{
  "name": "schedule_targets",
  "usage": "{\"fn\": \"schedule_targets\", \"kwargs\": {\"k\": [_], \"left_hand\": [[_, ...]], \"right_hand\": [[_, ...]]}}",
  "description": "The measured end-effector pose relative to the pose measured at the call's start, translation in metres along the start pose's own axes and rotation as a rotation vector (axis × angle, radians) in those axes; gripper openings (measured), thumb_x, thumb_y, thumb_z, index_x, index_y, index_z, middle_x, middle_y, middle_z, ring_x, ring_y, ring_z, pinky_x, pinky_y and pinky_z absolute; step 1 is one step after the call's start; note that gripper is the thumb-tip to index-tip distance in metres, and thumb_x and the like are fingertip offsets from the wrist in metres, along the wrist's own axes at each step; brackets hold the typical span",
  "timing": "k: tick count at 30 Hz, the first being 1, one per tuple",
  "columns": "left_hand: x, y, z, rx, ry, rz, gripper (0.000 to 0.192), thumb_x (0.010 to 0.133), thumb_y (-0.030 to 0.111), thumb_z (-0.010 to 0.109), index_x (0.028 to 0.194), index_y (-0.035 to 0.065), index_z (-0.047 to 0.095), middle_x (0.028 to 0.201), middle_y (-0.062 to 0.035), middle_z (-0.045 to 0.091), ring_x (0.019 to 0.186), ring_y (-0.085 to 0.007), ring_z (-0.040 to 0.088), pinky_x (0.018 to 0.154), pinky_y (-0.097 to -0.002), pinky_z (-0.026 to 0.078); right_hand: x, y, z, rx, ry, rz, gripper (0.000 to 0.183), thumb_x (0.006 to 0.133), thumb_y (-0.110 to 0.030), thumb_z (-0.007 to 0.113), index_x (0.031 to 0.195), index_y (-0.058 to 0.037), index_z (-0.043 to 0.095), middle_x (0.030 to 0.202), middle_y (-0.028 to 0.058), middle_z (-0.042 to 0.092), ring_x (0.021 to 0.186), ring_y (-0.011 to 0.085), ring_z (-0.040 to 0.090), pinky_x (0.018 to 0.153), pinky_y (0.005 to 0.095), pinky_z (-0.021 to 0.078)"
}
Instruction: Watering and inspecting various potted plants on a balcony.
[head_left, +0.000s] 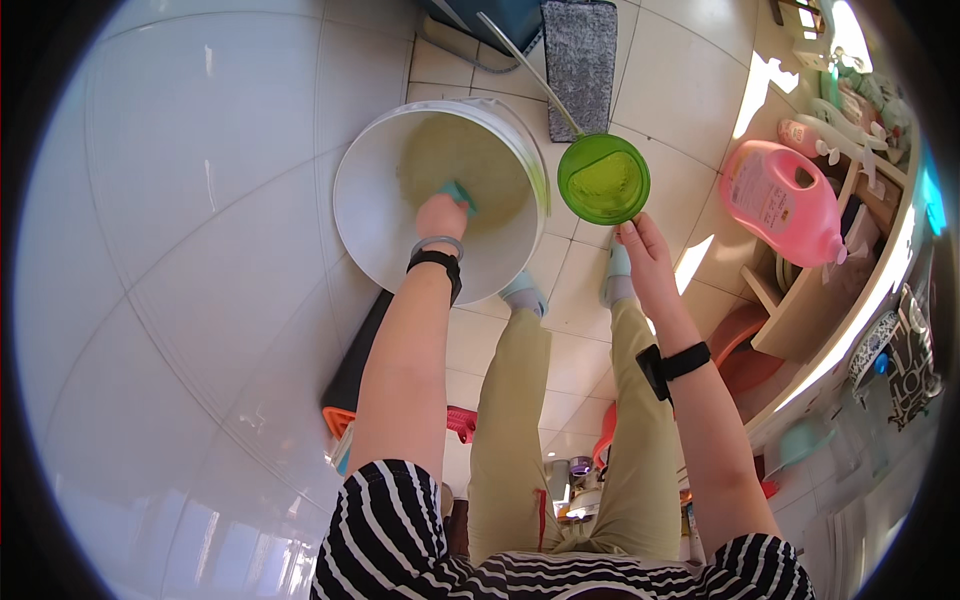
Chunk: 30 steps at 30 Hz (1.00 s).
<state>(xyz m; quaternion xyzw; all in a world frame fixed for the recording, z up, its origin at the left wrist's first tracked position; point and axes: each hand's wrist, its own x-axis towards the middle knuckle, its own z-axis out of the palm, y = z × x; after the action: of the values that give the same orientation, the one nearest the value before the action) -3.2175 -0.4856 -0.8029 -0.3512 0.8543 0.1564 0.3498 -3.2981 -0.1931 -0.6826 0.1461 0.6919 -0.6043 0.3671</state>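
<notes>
A large white plastic bucket (367, 232) stands against the white tiled wall, its mouth facing me. Inside it, my left hand (442, 217) grips a small teal object (460, 193), mostly hidden by my fingers. The bottom of the bucket looks dull yellowish; whether liquid covers it I cannot tell. To the right, my right hand (646, 244) pinches the near rim of a translucent green plastic dipper (604, 180). The dipper's long pale handle (529, 71) slants up and left, away from me. Its inside looks shiny, but its contents are unclear.
A grey textured mat (581, 67) and a dark blue container (487, 30) lie beyond the bucket. On the right, a pink detergent jug (780, 199) rests by a cluttered shelf unit (795, 330). A reddish basin (739, 345) sits low beneath it. My slippered feet stand on floor tiles.
</notes>
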Motion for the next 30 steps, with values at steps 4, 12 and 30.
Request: {"fn": "schedule_targets", "kwargs": {"k": [4, 12, 30], "left_hand": [[0.015, 0.0, 0.03, 0.114, -0.032, 0.045, 0.027, 0.08, 0.032, 0.065, 0.085, 0.0056, 0.07, 0.09, -0.0165, 0.067, 0.087, -0.0352, 0.064, 0.076, -0.0448, 0.051], [0.031, 0.02, 0.073, 0.013, -0.049, 0.06, 0.025, 0.081, 0.03, 0.061, 0.088, 0.0083, 0.07, 0.093, -0.0164, 0.067, 0.089, -0.0348, 0.064, 0.078, -0.044, 0.051], [-0.058, -0.009, -0.011, -0.96, -0.195, 0.042, 0.021, 0.09, 0.02, 0.061, 0.098, 0.0012, 0.064, 0.081, -0.0008, 0.06, 0.075, -0.0103, 0.051, 0.071, -0.0247, 0.042]], "right_hand": [[0.002, 0.005, -0.005, 0.017, 0.022, -0.01, 0.019, 0.098, -0.018, 0.048, 0.102, -0.0003, 0.054, 0.093, 0.0023, 0.055, 0.09, 0.0103, 0.048, 0.085, 0.0248, 0.0393], [0.005, 0.016, -0.003, 0.07, 0.044, 0.02, 0.022, 0.099, -0.02, 0.049, 0.104, -0.0004, 0.054, 0.093, 0.0003, 0.054, 0.091, 0.0089, 0.047, 0.086, 0.023, 0.0383], [0.0, 0.005, -0.002, -0.063, -0.023, -0.029, 0.021, 0.098, -0.022, 0.048, 0.102, -0.0015, 0.054, 0.09, 0.0012, 0.055, 0.087, 0.0099, 0.047, 0.08, 0.0244, 0.0386]]}}
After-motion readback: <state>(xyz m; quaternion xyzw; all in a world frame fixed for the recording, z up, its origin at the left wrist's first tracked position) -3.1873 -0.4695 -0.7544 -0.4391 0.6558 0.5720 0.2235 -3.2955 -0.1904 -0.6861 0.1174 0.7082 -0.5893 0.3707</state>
